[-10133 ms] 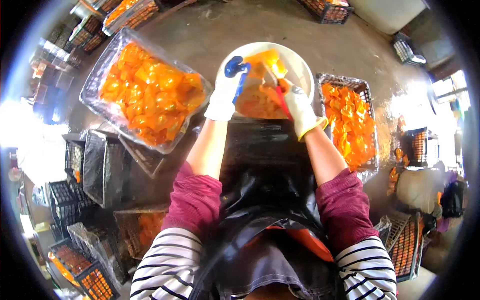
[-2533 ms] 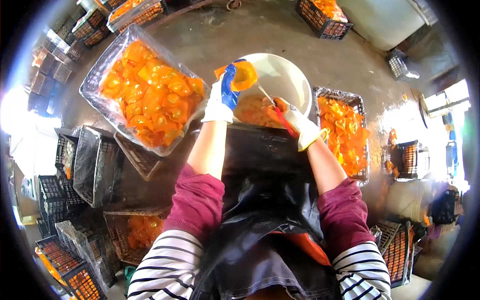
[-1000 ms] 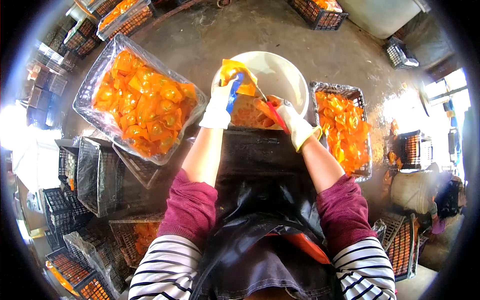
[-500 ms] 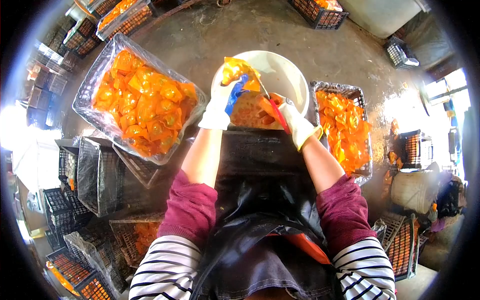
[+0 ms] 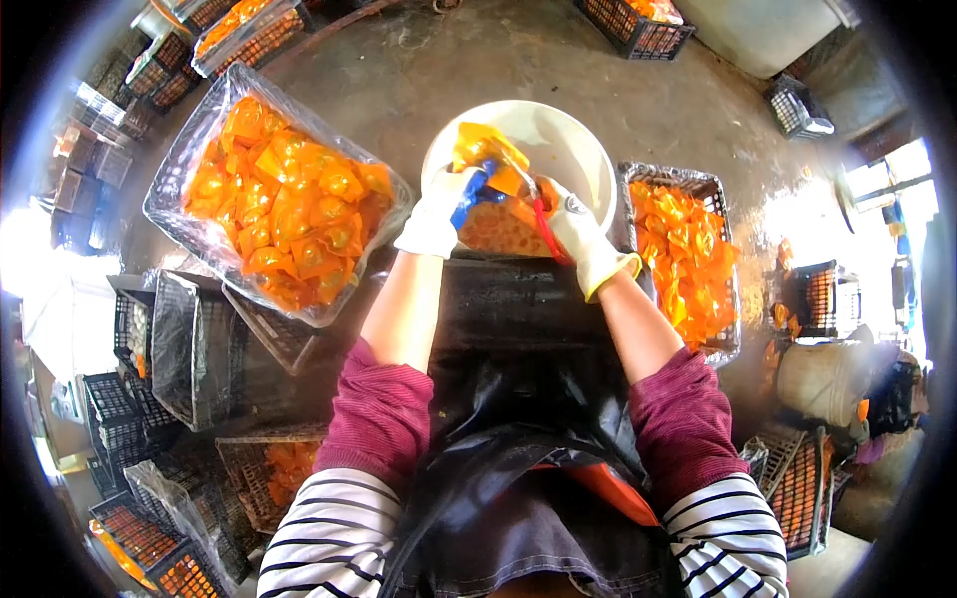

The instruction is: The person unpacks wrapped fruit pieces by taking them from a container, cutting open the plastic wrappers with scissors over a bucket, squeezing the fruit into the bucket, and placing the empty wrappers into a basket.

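My left hand [image 5: 444, 209], in a white glove with blue on the fingers, is closed on a yellow-orange plastic packet [image 5: 477, 145] above a white tub [image 5: 595, 149]. My right hand [image 5: 576, 224], gloved in white with a yellow cuff and orange fingers, grips a red-handled cutting tool [image 5: 545, 231]. Its thin metal blade meets the packet's right side; whether it is scissors or a knife I cannot tell. Pinkish-orange round pieces [image 5: 503, 231] lie in the tub's bottom. Fingers partly hide the packet's lower part.
Left of the tub, a plastic-lined crate [image 5: 164, 204] holds many orange packets. A black crate [image 5: 626, 184] of orange wrappers stands on the right. More crates [image 5: 638, 40] stand around the wet floor [image 5: 399, 80]. A black apron [image 5: 498, 319] covers my front.
Both hands have come closer together over the tub. The packet has tilted and shifted slightly right, and the cutting tool has moved a little left against it.
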